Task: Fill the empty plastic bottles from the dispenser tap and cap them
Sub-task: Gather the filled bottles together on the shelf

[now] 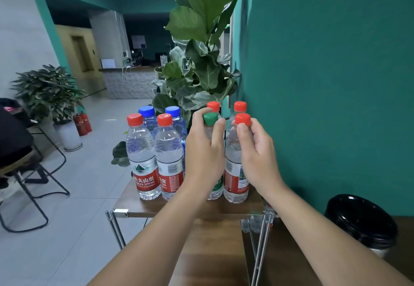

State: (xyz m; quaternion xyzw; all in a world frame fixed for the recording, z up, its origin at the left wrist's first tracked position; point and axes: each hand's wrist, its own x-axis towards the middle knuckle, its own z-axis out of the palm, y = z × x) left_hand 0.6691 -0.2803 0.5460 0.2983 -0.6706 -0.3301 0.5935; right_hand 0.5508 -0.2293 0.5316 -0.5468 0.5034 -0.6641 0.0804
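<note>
Your left hand [205, 151] curled around the green-capped bottle [210, 120] just below its cap, while your right hand [255, 151] gripped the red-capped bottle [237, 173] beside it. Both stood upright on the wooden table [179, 207], near its right side, other capped bottles left and behind.

Even indoor light, dim far background, soft overall focus, wide-angle bending at edges.
</note>
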